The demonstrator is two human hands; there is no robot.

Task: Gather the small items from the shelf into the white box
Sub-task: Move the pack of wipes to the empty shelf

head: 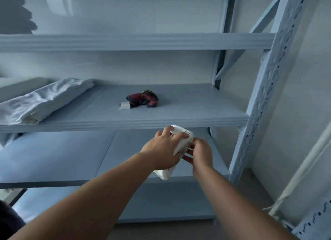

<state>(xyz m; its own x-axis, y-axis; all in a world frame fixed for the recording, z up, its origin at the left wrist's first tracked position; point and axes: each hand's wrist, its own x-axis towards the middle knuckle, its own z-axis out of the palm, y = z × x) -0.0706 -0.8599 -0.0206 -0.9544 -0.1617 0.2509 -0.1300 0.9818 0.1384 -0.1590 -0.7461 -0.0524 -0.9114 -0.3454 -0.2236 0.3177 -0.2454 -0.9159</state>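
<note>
Both my hands hold a white box [180,143] with small printed text, just below the front edge of the middle shelf [179,114]. My left hand [162,150] grips its top and left side. On its right side my right hand [200,153] has its fingers curled against it. On the middle shelf lie a small white charger plug [125,105] and, touching it on the right, a bundled dark red patterned cloth [143,99]. The box's lower end pokes out under my left wrist.
A folded white cloth [43,100] lies on the left of the middle shelf. The blue metal rack has an upper shelf [125,42], a lower shelf [71,155] and a perforated upright [265,96] at right. Dark stacked fabric [14,14] sits top left.
</note>
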